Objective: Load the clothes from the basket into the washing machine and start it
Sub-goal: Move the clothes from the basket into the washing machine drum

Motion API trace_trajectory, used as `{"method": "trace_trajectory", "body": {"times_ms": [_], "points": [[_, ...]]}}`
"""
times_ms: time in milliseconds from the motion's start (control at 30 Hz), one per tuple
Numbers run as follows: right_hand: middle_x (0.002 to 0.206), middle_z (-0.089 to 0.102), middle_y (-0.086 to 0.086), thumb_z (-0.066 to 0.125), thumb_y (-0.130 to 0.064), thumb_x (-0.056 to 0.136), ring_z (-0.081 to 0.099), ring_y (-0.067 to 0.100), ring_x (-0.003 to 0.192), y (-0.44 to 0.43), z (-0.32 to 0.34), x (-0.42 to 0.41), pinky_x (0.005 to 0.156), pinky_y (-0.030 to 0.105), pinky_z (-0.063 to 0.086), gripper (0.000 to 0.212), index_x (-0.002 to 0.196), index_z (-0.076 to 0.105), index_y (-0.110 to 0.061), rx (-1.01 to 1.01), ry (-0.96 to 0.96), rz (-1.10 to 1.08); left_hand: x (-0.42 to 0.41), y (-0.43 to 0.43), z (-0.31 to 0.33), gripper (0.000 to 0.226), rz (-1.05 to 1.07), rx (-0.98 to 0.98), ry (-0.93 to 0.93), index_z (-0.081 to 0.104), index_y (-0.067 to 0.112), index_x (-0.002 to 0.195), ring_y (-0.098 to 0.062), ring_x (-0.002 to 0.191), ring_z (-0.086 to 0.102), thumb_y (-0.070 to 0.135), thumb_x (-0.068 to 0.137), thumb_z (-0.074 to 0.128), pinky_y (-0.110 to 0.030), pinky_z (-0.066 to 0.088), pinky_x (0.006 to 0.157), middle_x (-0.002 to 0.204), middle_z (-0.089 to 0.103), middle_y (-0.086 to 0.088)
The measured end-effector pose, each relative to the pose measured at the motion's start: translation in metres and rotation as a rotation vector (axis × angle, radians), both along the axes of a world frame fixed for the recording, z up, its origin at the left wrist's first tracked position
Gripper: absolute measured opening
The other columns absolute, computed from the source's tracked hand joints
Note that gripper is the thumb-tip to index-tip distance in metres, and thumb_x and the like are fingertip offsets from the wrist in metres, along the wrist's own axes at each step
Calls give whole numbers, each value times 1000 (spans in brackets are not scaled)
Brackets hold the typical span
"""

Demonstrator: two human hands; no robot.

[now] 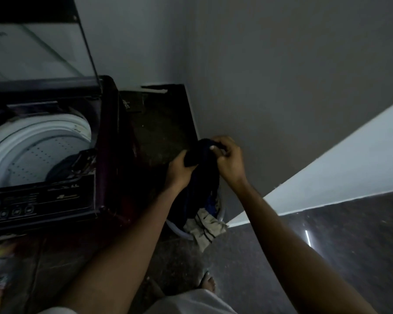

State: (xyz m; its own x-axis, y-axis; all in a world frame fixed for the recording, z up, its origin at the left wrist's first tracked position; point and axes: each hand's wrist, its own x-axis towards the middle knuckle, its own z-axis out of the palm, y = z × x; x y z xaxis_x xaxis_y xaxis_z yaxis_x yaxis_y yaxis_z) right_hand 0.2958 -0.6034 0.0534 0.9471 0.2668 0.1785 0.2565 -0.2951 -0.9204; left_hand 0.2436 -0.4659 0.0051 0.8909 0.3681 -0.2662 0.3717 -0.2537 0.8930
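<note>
Both hands up: left hand [179, 166] and right hand [228, 158] grip dark garment [205, 168] above basket [179, 231]; washing machine [55, 155] lid open.

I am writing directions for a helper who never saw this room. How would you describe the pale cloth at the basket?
Find the open washing machine; on the floor to its right stands the basket. The pale cloth hangs over its near rim. It alone is beige with dark stripes; the other clothes are dark or blue.

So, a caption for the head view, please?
Left hand and right hand hold a dark garment over the basket, beside the open washing machine.
</note>
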Motion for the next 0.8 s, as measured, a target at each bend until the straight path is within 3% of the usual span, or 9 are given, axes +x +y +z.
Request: {"method": "trace_trajectory", "body": {"times_ms": [67, 200, 300, 400, 533, 600, 667, 733, 800], "points": [[100, 66, 3, 57, -3, 92, 62, 9, 94, -9, 10, -2, 80, 17, 49, 16, 98, 67, -15, 87, 43, -1, 5, 0, 19, 30, -6, 71, -65, 61, 21, 122, -21, 104, 63, 14, 93, 60, -30, 51, 87, 116, 66, -2], [104, 65, -16, 70, -22, 87, 60, -8, 95, -34, 6, -15, 77, 10, 48, 22, 108, 61, -24, 103, 161, -19, 11, 4, 55, 32, -3, 157, -158, 60, 13, 123, -12, 96, 58, 1, 97, 46, -12, 39, 74, 108, 60, 3], [121, 59, -15, 78, -36, 78, 57, 4, 109, -46, -16, -27, 84, 19, 49, 53, 125, 56, -25, -7, 252, -66, 20, 12, 82, 44, 17, 195, -239, 58, 17, 125, -17, 104, 61, -5, 91, 42, -20, 45, 83, 117, 65, -4], [131, 43, -18, 84, -35, 70, 44, 4, 120, -41, -29, -39, 94, 22, 42, 88, 144, 36, -26, -92, 320, 16, 27, 16, 118, 49, 24, 134, -340, 57, 18, 127, -16, 108, 60, -8, 89, 41, -26, 47, 91, 119, 64, -3], [151, 19, -14, 89, -49, 57, 22, 4, 137, -16, -41, -37, 110, 31, 31, 129, 152, 3, -31, -173, 252, 88, 36, 20, 160, 30, 70, -21, -487, 58, 24, 119, -16, 103, 64, 8, 94, 55, -42, 53, 95, 112, 67, 0], [148, 17, -15, 87, -43, 63, 20, 3, 135, -1, -38, -29, 110, 29, 28, 124, 153, 3, -27, -144, 261, 55, 38, 23, 178, 34, 93, -137, -529, 55, 27, 123, -14, 104, 64, 8, 96, 56, -39, 55, 94, 113, 66, 3], [145, 33, -9, 78, -30, 79, 35, 9, 133, 12, -31, -19, 107, 30, 36, 89, 148, 23, -27, -73, 258, 44, 37, 27, 193, 42, 72, -221, -567, 49, 32, 129, -5, 104, 62, 5, 97, 55, -24, 54, 90, 116, 62, 11], [130, 52, -2, 61, -7, 91, 52, 20, 122, 13, -26, -4, 98, 29, 43, 51, 137, 43, -20, -88, 239, 42, 33, 37, 199, 49, 61, -153, -598, 46, 33, 133, 0, 105, 60, 1, 97, 53, -16, 51, 87, 117, 61, 14], [112, 60, 0, 48, 10, 89, 60, 24, 109, 5, -19, 7, 86, 27, 48, 41, 125, 57, -9, -120, 212, -7, 32, 56, 195, 52, 111, 76, -590, 50, 30, 133, -12, 109, 61, -2, 92, 50, -22, 50, 89, 120, 63, 5]]}}
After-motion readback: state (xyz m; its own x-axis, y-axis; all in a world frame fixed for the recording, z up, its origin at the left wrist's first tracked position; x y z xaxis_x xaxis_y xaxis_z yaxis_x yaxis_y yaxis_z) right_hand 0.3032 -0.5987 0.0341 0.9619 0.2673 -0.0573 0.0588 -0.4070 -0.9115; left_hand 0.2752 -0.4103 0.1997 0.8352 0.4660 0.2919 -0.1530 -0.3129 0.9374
